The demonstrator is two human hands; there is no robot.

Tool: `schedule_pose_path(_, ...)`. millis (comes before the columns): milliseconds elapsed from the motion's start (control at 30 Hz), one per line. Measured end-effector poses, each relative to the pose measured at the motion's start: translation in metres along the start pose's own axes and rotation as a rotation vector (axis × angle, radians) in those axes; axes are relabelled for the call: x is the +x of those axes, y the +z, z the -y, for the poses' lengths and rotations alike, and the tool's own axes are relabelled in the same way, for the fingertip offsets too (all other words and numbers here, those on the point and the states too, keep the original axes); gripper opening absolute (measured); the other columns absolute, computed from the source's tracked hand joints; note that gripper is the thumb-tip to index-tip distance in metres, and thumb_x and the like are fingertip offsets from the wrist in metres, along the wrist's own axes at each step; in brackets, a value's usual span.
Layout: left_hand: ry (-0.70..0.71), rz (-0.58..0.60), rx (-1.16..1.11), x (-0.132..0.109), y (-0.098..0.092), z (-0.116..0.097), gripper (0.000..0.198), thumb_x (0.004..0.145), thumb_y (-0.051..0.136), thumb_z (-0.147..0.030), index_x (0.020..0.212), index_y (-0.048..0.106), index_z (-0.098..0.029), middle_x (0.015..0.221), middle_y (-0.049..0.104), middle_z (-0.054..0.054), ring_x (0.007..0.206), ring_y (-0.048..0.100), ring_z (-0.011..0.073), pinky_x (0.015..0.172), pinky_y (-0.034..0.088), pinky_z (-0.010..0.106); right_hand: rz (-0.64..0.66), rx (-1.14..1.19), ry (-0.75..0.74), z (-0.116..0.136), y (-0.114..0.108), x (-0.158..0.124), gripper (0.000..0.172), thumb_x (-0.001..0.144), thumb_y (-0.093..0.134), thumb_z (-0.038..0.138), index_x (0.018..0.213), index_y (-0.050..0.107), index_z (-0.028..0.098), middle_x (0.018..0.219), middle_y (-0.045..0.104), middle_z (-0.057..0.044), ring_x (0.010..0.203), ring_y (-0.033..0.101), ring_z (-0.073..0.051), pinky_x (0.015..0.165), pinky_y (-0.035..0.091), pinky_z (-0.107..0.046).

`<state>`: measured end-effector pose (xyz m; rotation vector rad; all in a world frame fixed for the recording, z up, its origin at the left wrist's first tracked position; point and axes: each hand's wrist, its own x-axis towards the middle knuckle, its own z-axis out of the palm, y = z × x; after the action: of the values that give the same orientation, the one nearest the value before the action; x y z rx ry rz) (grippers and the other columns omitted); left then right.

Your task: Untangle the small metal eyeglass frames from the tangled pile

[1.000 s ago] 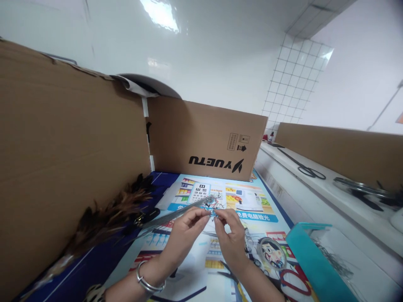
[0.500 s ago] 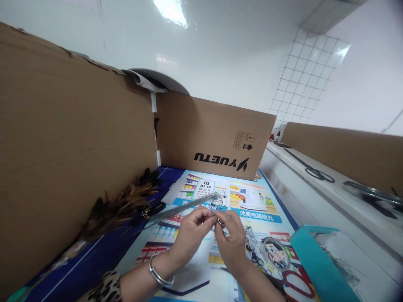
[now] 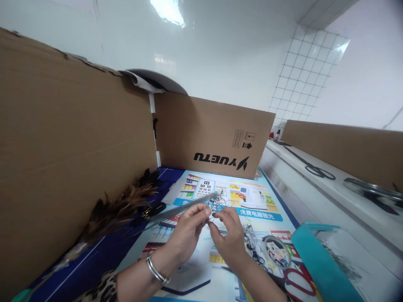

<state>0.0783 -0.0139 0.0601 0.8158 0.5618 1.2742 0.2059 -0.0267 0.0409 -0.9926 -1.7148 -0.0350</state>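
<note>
My left hand (image 3: 187,233) and my right hand (image 3: 229,235) meet above a printed poster mat (image 3: 252,205). Each hand pinches a tiny wire piece (image 3: 210,214) between thumb and forefinger; it is too small to name with certainty. Just beyond the fingertips lies a small tangle of thin wire bits and blue beads (image 3: 217,202). A silver bangle (image 3: 155,270) circles my left wrist. A long metal ruler (image 3: 176,211) lies on the mat beside my left hand.
Cardboard walls (image 3: 72,142) stand on the left and at the back (image 3: 214,134). A brown feather duster (image 3: 116,209) lies along the left wall. A teal tray (image 3: 317,264), a tape roll (image 3: 277,251) and red-handled scissors (image 3: 299,281) sit to the right. Black scissors (image 3: 311,167) lie on the neighbouring bench.
The hands stayed together over the mat. My right hand dropped slightly and its fingers shifted along the small wire piece; the view tilted a little.
</note>
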Motion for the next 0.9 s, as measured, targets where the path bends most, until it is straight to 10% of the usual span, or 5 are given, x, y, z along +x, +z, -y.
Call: schedule_pose_path(900, 0.070, -0.039, 0.133, -0.007, 0.006, 0.022, 0.010, 0.072, 0.065, -0.022, 0.069, 0.058, -0.015, 0.070, 0.053, -0.001, 0.070, 0.048, 0.0119, 0.070, 0.040, 0.025, -0.010, -0.400, -0.106, -0.013, 0.003, -0.007, 0.006, 0.080, 0.051, 0.017, 0.086, 0.053, 0.017, 0.088, 0.055, -0.010, 0.083, 0.051, -0.023, 0.072, 0.040, -0.039)
